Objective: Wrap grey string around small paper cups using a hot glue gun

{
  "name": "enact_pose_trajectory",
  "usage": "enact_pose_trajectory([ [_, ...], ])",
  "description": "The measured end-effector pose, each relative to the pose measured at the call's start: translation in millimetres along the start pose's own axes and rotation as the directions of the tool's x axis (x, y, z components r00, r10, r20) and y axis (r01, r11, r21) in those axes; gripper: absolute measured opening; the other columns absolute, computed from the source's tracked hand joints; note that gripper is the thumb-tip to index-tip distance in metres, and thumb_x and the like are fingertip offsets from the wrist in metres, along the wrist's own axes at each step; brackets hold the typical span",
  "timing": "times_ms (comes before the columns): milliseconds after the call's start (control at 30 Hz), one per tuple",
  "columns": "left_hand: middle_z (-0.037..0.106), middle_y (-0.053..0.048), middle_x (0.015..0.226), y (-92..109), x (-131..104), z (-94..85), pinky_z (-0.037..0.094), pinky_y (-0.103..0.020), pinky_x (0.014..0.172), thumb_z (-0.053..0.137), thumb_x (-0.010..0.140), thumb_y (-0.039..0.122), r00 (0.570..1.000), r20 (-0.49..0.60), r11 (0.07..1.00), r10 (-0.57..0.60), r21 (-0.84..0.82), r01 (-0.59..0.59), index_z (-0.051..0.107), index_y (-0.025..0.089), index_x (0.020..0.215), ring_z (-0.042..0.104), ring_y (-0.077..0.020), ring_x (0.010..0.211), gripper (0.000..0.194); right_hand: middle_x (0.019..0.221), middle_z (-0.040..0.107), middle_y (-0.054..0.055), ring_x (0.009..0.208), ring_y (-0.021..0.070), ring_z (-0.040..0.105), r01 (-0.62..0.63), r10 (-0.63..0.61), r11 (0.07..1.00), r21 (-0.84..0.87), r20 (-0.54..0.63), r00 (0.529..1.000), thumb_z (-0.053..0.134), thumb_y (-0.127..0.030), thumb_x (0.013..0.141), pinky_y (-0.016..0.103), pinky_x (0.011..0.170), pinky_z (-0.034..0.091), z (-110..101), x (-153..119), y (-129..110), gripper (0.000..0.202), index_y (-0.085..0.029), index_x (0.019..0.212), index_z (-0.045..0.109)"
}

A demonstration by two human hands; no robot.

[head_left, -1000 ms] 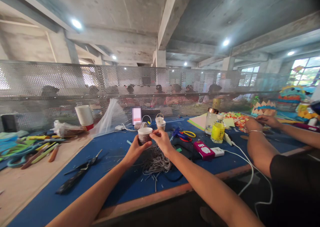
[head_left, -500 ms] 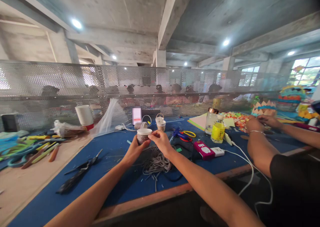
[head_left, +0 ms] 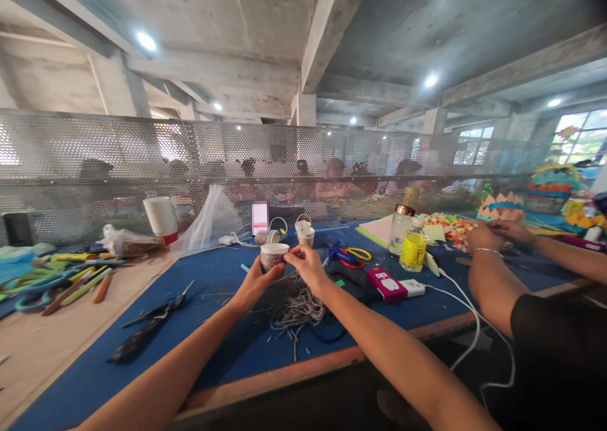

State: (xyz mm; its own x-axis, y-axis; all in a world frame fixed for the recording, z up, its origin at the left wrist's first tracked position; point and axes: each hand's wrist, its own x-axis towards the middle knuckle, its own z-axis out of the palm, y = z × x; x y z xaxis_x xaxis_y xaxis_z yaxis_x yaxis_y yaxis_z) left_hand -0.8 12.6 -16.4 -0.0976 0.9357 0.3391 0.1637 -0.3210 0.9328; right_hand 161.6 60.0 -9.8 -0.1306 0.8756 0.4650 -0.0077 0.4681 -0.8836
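Observation:
My left hand (head_left: 253, 285) is wrapped round a small white paper cup (head_left: 275, 249) whose side is wound with grey cord. The cup stays upright above the table, its mouth facing up. At the cup's right side, just under the rim, the fingertips of my right hand (head_left: 308, 268) are pinched together against it. Whether a cord end lies between them is hidden. Below my hands lies a loose heap of grey cord (head_left: 301, 308) on the blue tabletop (head_left: 227, 349). Behind my right hand stands another small white cup with a handle (head_left: 304, 234).
Black-handled scissors (head_left: 154, 323) lie at left. Stacked paper cups (head_left: 160, 217), a lit phone (head_left: 259, 218) and a perforated metal screen (head_left: 213, 153) stand behind. Blue pliers (head_left: 339, 252), a magenta box (head_left: 386, 284) and a yellow bottle (head_left: 413, 246) sit right, beside a co-worker's arm (head_left: 493, 270).
The cup and both hands hold nearly the same place and grip. The camera view has shifted very slightly; nothing has been let go or picked up.

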Motion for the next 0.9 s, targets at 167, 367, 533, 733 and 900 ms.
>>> enact_pose_trajectory([
  [167, 0.075, -0.011, 0.11, 0.4, 0.0, -0.5, 0.053, -0.041, 0.09, 0.081, 0.073, 0.06, 1.0, 0.0, 1.0, 0.005, 0.005, -0.005, 0.064, 0.015, 0.121, 0.068, -0.0294, 0.101, 0.068, 0.084, 0.073, 0.002, 0.086, 0.0221, 0.069, -0.023, 0.023, 1.0, 0.002, 0.01, 1.0, 0.074, -0.042, 0.076, 0.034, 0.086, 0.053, -0.9, -1.4, -2.9, 0.021, -0.021, 0.076, 0.07],
  [367, 0.075, -0.011, 0.108, -0.2, 0.5, 0.0, 0.053, -0.042, 0.091, 0.08, 0.071, 0.062, 1.0, -0.009, 1.0, -0.001, 0.019, 0.001, 0.063, 0.015, 0.12, 0.068, -0.0299, 0.1, 0.07, 0.081, 0.073, 0.002, 0.085, 0.0222, 0.069, -0.039, 0.039, 0.999, 0.015, 0.014, 0.999, 0.073, -0.041, 0.075, 0.033, 0.085, 0.052, -1.1, -1.4, -3.9, 0.02, -0.021, 0.075, 0.069],
  [533, 0.075, -0.01, 0.109, -3.9, 1.4, -0.5, 0.053, -0.042, 0.09, 0.08, 0.072, 0.062, 1.0, 0.003, 1.0, 0.004, 0.01, -0.004, 0.063, 0.014, 0.122, 0.068, -0.0288, 0.099, 0.071, 0.08, 0.072, 0.001, 0.085, 0.0223, 0.067, -0.026, 0.025, 1.0, 0.016, 0.014, 1.0, 0.072, -0.042, 0.075, 0.033, 0.084, 0.052, -1.7, -0.9, -2.3, 0.02, -0.022, 0.075, 0.069],
  [733, 0.074, -0.011, 0.111, -3.5, 2.5, -0.4, 0.052, -0.042, 0.093, 0.081, 0.071, 0.063, 1.0, -0.002, 1.0, -0.012, 0.014, 0.012, 0.062, 0.014, 0.122, 0.068, -0.0294, 0.102, 0.074, 0.082, 0.073, 0.001, 0.084, 0.0217, 0.069, -0.017, 0.017, 1.0, -0.007, 0.018, 1.0, 0.071, -0.04, 0.077, 0.033, 0.084, 0.053, -2.3, 1.1, 1.2, 0.018, -0.022, 0.075, 0.069],
  [900, 0.074, -0.012, 0.115, -3.7, 2.3, -1.2, 0.051, -0.041, 0.095, 0.08, 0.073, 0.062, 1.0, 0.0, 1.0, -0.012, 0.017, 0.012, 0.061, 0.014, 0.124, 0.068, -0.0293, 0.104, 0.073, 0.083, 0.074, 0.001, 0.084, 0.0219, 0.069, 0.022, -0.022, 1.0, -0.019, 0.041, 0.999, 0.071, -0.042, 0.079, 0.033, 0.084, 0.053, -4.3, 1.9, -0.1, 0.02, -0.022, 0.077, 0.069],
])
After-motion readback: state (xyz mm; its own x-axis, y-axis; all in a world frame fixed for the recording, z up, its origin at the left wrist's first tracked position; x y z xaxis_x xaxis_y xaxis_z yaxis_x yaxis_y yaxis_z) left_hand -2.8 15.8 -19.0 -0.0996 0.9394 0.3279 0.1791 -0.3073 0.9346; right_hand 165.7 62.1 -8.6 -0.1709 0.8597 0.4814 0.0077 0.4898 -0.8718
